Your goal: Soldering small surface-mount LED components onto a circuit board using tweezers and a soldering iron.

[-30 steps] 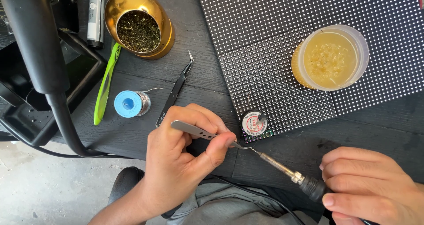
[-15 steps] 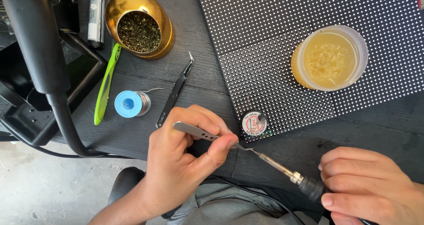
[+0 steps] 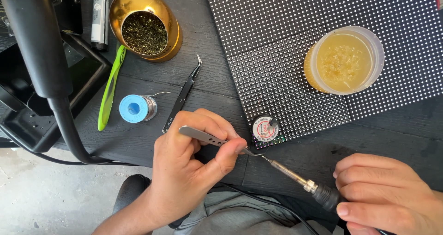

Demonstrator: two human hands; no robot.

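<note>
My left hand [image 3: 194, 165] pinches silver tweezers [image 3: 203, 136], their tip pointing right toward the near edge of a black dotted LED panel [image 3: 286, 41]. My right hand [image 3: 387, 193] grips the dark handle of a soldering iron [image 3: 295, 176], whose metal tip meets the tweezer tip just below the panel's corner. A small round tin [image 3: 265, 128] sits on that corner, right above where the two tips meet.
A clear cup of yellowish flux [image 3: 345, 60] stands on the panel. On the dark table lie black tweezers [image 3: 182, 95], a blue solder spool [image 3: 136, 108], a green tool [image 3: 110, 88], a gold tip-cleaner bowl [image 3: 146, 25] and a black stand [image 3: 41, 69] at left.
Both hands have held almost still; the tweezer tip and the iron tip stay together near the panel's corner.
</note>
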